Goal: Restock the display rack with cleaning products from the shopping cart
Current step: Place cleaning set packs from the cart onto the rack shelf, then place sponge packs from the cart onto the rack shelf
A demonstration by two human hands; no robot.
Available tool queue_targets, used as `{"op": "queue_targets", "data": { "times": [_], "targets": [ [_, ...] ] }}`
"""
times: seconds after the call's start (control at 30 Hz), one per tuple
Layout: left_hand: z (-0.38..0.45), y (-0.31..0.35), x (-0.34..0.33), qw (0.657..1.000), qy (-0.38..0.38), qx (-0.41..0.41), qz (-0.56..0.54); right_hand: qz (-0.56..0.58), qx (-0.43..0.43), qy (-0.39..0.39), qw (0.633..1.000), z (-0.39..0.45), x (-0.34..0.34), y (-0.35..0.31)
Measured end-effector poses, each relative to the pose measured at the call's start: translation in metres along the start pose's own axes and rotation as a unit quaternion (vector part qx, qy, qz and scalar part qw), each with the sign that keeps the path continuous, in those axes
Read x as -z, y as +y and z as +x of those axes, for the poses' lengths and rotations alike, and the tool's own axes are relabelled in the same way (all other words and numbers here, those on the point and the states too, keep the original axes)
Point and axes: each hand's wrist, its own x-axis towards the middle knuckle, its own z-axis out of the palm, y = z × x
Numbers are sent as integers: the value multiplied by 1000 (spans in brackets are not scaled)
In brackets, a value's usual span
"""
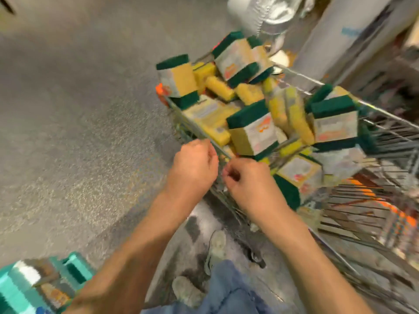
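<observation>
sponge packs (254, 129) yellow, green-topped, blurred

Speckled grey floor (68, 132) fills the left side. Two pale shoes (216, 248) stand on it beneath blue trouser legs (229, 291). A teal object (27, 288), blurred, sits at the lower-left corner

heaped sponge packs (251, 130) fill the wire cart (385, 123); bare grey floor (79, 109) lies open to its left.
</observation>
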Motion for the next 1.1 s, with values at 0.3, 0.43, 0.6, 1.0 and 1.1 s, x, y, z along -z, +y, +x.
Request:
{"op": "queue_targets", "data": {
  "times": [0.3,0.43,0.6,1.0,1.1],
  "targets": [
    [69,91,-29,995,-7,-26,-98,178,-212,119,954,19,57,90],
    [110,89,-47,996,22,-8,-81,325,-292,131,890,50,47,104],
    [148,64,-69,982,-36,173,-72,280,-240,97,924,90,40,132],
    [128,54,-76,928,-18,209,-308,387,-193,-44,901,126,18,143],
    [124,50,-48,931,24,175,-320,422,-152,-52,892,132,39,122]
  ]
}}
